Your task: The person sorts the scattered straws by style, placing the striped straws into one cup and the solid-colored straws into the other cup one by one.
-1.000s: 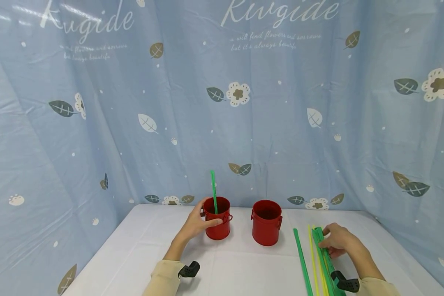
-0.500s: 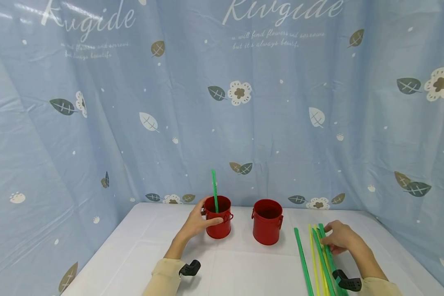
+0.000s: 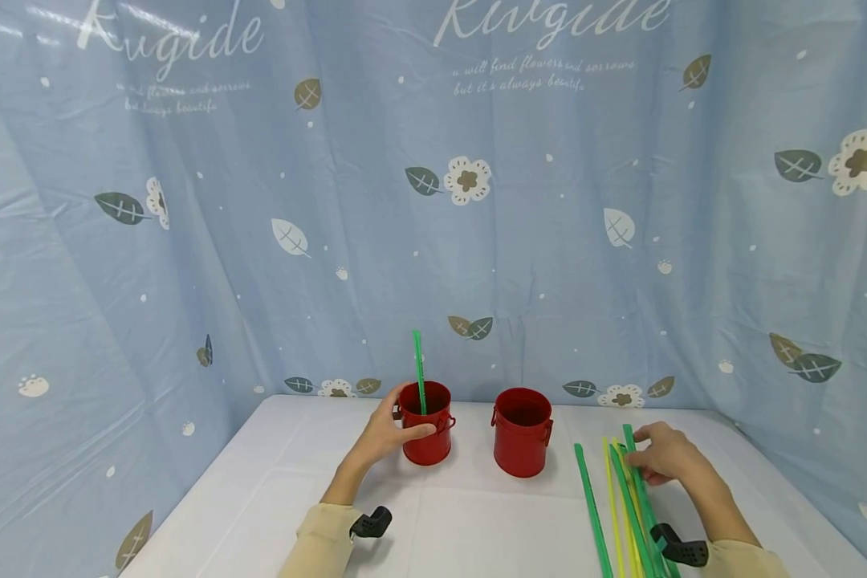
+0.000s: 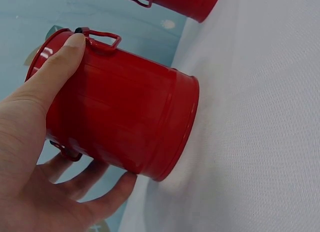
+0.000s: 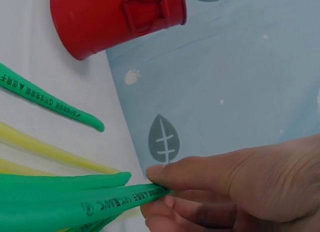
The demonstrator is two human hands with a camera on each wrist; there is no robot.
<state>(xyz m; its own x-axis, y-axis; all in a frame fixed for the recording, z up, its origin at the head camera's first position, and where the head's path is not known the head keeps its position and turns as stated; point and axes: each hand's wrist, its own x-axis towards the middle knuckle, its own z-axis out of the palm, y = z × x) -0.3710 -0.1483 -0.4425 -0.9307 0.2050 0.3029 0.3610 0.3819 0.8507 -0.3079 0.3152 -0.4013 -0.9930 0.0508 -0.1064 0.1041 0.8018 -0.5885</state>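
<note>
My left hand holds a small red metal bucket, thumb across its near side by a wire handle and fingers round the other side. One green strip stands up out of that bucket, leaning slightly. To its right, a second red bucket sits upright on the table. My right hand pinches the far end of a long green strip with printed characters, between thumb and fingers. That strip lies over a bundle of other green strips and yellow strips.
A separate green strip lies left of the bundle. White cloth covers the table, and a blue patterned curtain hangs behind and at both sides. Each wrist wears a black camera.
My right hand has moved slightly away from me, drawing the pinched green strip so that its end now sticks out beyond the bundle. My left hand and both buckets stay in place.
</note>
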